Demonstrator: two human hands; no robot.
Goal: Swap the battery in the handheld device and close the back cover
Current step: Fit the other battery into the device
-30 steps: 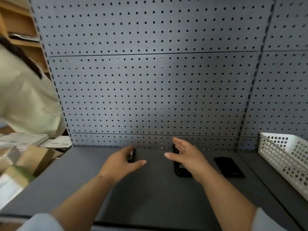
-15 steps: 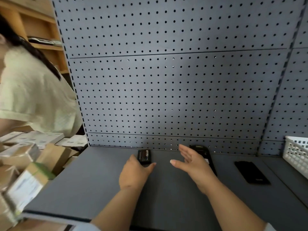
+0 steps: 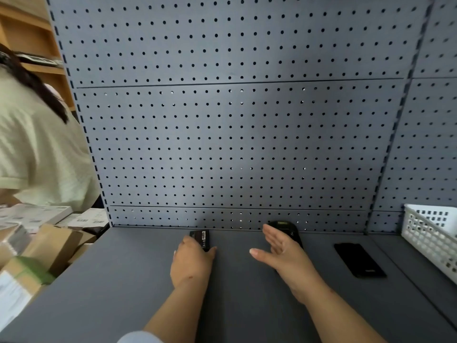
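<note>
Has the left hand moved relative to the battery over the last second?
Yes. The left hand has drawn back toward the near table edge, exposing more of the battery lying by the pegboard.

grey shelf (image 3: 138, 288) — battery (image 3: 200, 239) | handheld device (image 3: 288, 229) | back cover, seemingly (image 3: 359, 260) | white basket (image 3: 430, 233)

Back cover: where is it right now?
Head view: back cover lies flat on the shelf, right of the right hand, left of the white basket.

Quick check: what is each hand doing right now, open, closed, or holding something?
Left hand: closing on the battery on the table; grip not clear.
Right hand: open, empty, beside the handheld device.
</note>
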